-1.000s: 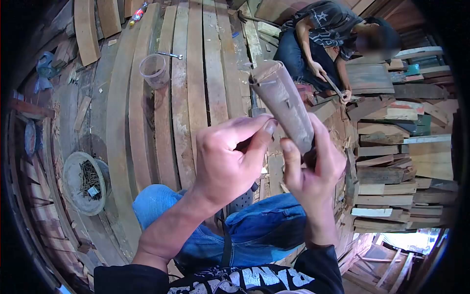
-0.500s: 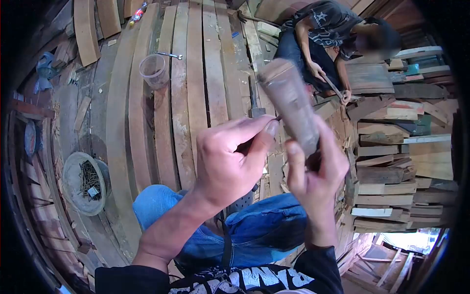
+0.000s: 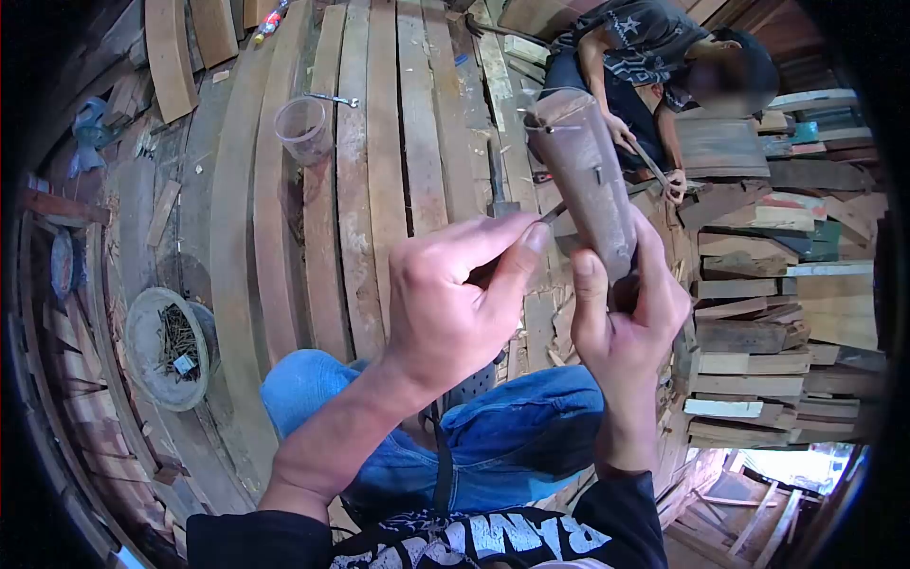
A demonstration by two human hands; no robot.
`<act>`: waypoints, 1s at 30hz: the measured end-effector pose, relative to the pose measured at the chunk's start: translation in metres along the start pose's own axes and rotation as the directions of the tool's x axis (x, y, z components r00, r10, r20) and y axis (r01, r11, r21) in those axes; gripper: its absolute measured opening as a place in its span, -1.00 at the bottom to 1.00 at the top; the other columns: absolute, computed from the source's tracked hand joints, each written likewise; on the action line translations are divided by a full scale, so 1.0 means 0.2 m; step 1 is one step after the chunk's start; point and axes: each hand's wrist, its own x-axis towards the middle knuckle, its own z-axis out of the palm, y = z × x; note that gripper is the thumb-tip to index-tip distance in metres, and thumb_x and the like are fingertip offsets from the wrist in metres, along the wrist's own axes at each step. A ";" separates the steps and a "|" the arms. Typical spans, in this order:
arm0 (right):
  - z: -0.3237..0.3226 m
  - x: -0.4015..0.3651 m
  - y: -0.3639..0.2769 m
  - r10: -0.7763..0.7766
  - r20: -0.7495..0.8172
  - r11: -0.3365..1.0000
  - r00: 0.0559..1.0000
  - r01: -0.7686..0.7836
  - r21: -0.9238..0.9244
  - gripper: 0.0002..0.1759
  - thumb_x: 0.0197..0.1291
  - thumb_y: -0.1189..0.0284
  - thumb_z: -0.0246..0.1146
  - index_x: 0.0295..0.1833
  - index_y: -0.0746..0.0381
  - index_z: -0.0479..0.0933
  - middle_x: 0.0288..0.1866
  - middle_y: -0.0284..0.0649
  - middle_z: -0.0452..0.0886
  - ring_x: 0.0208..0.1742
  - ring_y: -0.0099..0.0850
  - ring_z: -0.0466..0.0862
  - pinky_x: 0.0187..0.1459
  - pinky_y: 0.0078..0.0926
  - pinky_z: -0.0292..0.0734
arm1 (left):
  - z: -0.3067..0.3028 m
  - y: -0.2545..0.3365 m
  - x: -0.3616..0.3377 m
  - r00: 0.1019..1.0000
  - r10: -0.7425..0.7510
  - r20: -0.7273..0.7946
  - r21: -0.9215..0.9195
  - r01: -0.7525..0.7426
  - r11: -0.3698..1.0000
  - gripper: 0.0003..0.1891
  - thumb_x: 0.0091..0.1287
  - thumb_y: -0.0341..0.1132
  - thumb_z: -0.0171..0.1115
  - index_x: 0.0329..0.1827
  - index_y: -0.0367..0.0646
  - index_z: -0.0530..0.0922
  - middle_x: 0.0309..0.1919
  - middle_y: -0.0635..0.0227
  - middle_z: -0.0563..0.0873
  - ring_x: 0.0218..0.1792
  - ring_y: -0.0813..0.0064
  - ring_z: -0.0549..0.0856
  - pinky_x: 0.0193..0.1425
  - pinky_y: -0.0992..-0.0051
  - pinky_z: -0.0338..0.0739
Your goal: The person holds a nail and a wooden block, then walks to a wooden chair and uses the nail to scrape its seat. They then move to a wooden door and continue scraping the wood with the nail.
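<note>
In front of me my right hand (image 3: 637,308) grips a worn brown wooden block (image 3: 586,175) by its lower end, thumb on the near side and fingers behind it. Small nails stick out near the block's top and from its face. My left hand (image 3: 460,308) pinches a thin dark nail (image 3: 556,211) between thumb and forefinger, close beside the block's left edge. The other left fingers are curled under, and the nail's rear end is hidden in the pinch.
A bowl of nails (image 3: 171,349) stands at the left on wooden planks (image 3: 237,209). A clear plastic tub (image 3: 303,135), a wrench (image 3: 334,100) and a hammer (image 3: 499,185) lie ahead. Another person (image 3: 645,57) sits at upper right holding a tool, beside stacked wood pieces (image 3: 744,365).
The block, blurred before, now appears sharp, a little further right and more upright. My right hand has shifted slightly right with it. My left hand keeps its pinch.
</note>
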 end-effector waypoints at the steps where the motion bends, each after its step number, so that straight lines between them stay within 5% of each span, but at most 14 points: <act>1: 0.01 0.00 0.00 -0.004 0.000 1.000 1.000 0.004 -0.002 -0.44 0.07 0.34 0.51 0.14 0.39 0.54 -0.26 -0.09 0.69 -0.57 -0.43 0.60 -0.54 -0.51 0.48 | 0.01 0.00 0.01 1.000 0.001 -0.007 -0.020 -0.001 1.000 -0.87 0.27 -0.52 0.33 -0.16 -0.36 0.70 -0.49 0.13 0.71 -0.57 0.46 0.68 -0.49 0.50 0.47; 3: 0.04 0.00 0.02 -0.257 -0.010 0.966 0.966 0.257 -0.017 -0.45 0.08 0.35 0.50 0.14 0.39 0.53 -0.29 -0.11 0.69 -0.60 -0.45 0.57 -0.57 -0.53 0.45 | 0.00 0.01 0.02 1.000 0.019 0.025 0.006 -0.019 1.000 -0.87 0.28 -0.51 0.33 -0.15 -0.36 0.70 -0.49 0.13 0.71 -0.56 0.47 0.68 -0.49 0.50 0.47; 5: 0.02 0.01 0.03 -0.092 -0.007 0.995 0.996 0.092 -0.025 -0.43 0.05 0.36 0.52 0.14 0.39 0.54 -0.31 -0.11 0.69 -0.63 -0.46 0.55 -0.58 -0.53 0.42 | 0.01 0.00 0.01 0.999 -0.032 -0.022 -0.022 0.031 0.999 -0.86 0.28 -0.51 0.33 -0.15 -0.37 0.70 -0.49 0.12 0.71 -0.57 0.50 0.67 -0.50 0.50 0.46; 10: 0.02 0.00 0.06 -0.140 0.024 0.988 0.990 0.141 -0.063 -0.43 0.05 0.38 0.52 0.14 0.39 0.53 -0.29 -0.10 0.70 -0.62 -0.46 0.55 -0.58 -0.52 0.43 | 0.00 -0.02 0.01 1.000 -0.015 0.009 0.021 0.015 1.000 -0.85 0.25 -0.53 0.32 -0.15 -0.37 0.70 -0.50 0.12 0.71 -0.58 0.46 0.67 -0.50 0.50 0.46; 11: 0.00 0.01 0.03 0.007 0.043 0.999 0.999 -0.005 -0.048 -0.44 0.06 0.40 0.51 0.15 0.39 0.53 -0.25 -0.07 0.70 -0.58 -0.44 0.60 -0.54 -0.50 0.48 | 0.00 -0.03 0.00 1.000 -0.021 0.007 0.022 0.021 1.000 -0.85 0.25 -0.53 0.32 -0.15 -0.37 0.70 -0.50 0.12 0.71 -0.58 0.46 0.67 -0.50 0.50 0.46; 13: 0.03 0.00 0.05 -0.178 -0.024 0.984 0.984 0.178 -0.016 -0.45 0.07 0.40 0.50 0.15 0.40 0.53 -0.27 -0.07 0.70 -0.55 -0.42 0.63 -0.53 -0.50 0.49 | 0.01 -0.03 0.01 1.000 0.010 0.012 0.007 -0.010 1.000 -0.86 0.25 -0.52 0.33 -0.16 -0.36 0.71 -0.48 0.10 0.71 -0.57 0.43 0.68 -0.49 0.49 0.48; 16: 0.05 0.02 0.08 -0.186 -0.010 0.982 0.983 0.185 -0.034 -0.44 0.07 0.39 0.51 0.15 0.39 0.53 -0.28 -0.08 0.70 -0.55 -0.43 0.63 -0.54 -0.52 0.48 | 0.02 -0.04 0.01 1.000 -0.023 -0.016 -0.010 0.023 1.000 -0.86 0.26 -0.49 0.34 -0.17 -0.36 0.71 -0.47 0.09 0.71 -0.55 0.41 0.70 -0.47 0.48 0.50; 17: 0.02 0.02 0.05 -0.031 -0.002 0.997 1.000 0.031 -0.067 -0.44 0.07 0.37 0.51 0.15 0.38 0.54 -0.28 -0.07 0.70 -0.55 -0.41 0.64 -0.54 -0.52 0.48 | 0.02 -0.03 0.01 0.999 -0.052 -0.011 0.000 0.052 0.999 -0.86 0.26 -0.48 0.35 -0.17 -0.36 0.71 -0.47 0.09 0.71 -0.55 0.40 0.70 -0.46 0.48 0.50; 20: 0.04 0.02 0.02 -0.223 0.004 0.974 0.975 0.222 -0.050 -0.55 0.15 0.38 0.46 0.10 0.34 0.56 -0.37 -0.12 0.68 -0.60 -0.42 0.60 -0.55 -0.51 0.47 | 0.00 -0.02 0.02 0.999 -0.040 0.023 0.042 0.039 0.998 -0.85 0.31 -0.49 0.33 -0.13 -0.40 0.70 -0.42 0.15 0.74 -0.46 0.51 0.71 -0.40 0.56 0.52; 21: 0.05 0.05 0.07 -0.217 0.001 0.975 0.976 0.217 -0.049 -0.55 0.15 0.38 0.46 0.10 0.34 0.56 -0.37 -0.12 0.68 -0.60 -0.42 0.60 -0.55 -0.51 0.47 | -0.01 -0.02 0.01 0.997 -0.065 0.051 0.067 0.062 0.996 -0.83 0.34 -0.50 0.32 -0.08 -0.43 0.69 -0.37 0.21 0.77 -0.37 0.61 0.71 -0.34 0.63 0.54; 23: 0.01 0.09 0.18 0.004 -0.126 0.954 0.992 -0.041 -0.296 -0.63 0.22 0.37 0.41 0.07 0.31 0.58 -0.48 -0.16 0.65 -0.62 -0.47 0.58 -0.55 -0.53 0.45 | -0.02 0.00 0.00 0.991 -0.086 0.099 0.096 0.076 0.992 -0.83 0.35 -0.50 0.31 -0.07 -0.43 0.69 -0.35 0.19 0.77 -0.37 0.59 0.72 -0.35 0.62 0.55; 25: -0.04 0.12 0.17 0.198 -0.225 0.962 0.954 -0.232 -0.140 -0.69 0.32 0.36 0.33 0.07 0.30 0.57 -0.56 -0.26 0.60 -0.62 -0.62 0.53 -0.56 -0.59 0.37 | -0.01 0.01 0.01 0.992 -0.060 0.107 0.017 0.058 0.998 -0.82 0.36 -0.50 0.30 -0.06 -0.43 0.69 -0.36 0.18 0.76 -0.37 0.59 0.72 -0.35 0.61 0.55; 27: -0.02 0.08 0.16 0.076 -0.166 0.997 0.983 -0.072 0.029 -0.67 0.33 0.37 0.31 0.10 0.32 0.56 -0.56 -0.31 0.60 -0.61 -0.66 0.49 -0.56 -0.63 0.33 | -0.02 0.03 0.02 0.990 -0.088 0.108 0.020 0.086 0.996 -0.83 0.36 -0.50 0.30 -0.06 -0.43 0.69 -0.39 0.18 0.76 -0.38 0.60 0.71 -0.36 0.62 0.54; 30: -0.03 0.03 0.10 0.136 -0.061 0.987 0.989 -0.130 0.098 -0.61 0.32 0.41 0.29 0.18 0.38 0.51 -0.51 -0.33 0.59 -0.54 -0.67 0.51 -0.47 -0.68 0.38 | -0.03 0.06 0.04 0.989 -0.032 0.147 0.103 0.017 0.995 -0.84 0.34 -0.50 0.32 -0.08 -0.40 0.70 -0.42 0.25 0.75 -0.41 0.63 0.70 -0.39 0.64 0.50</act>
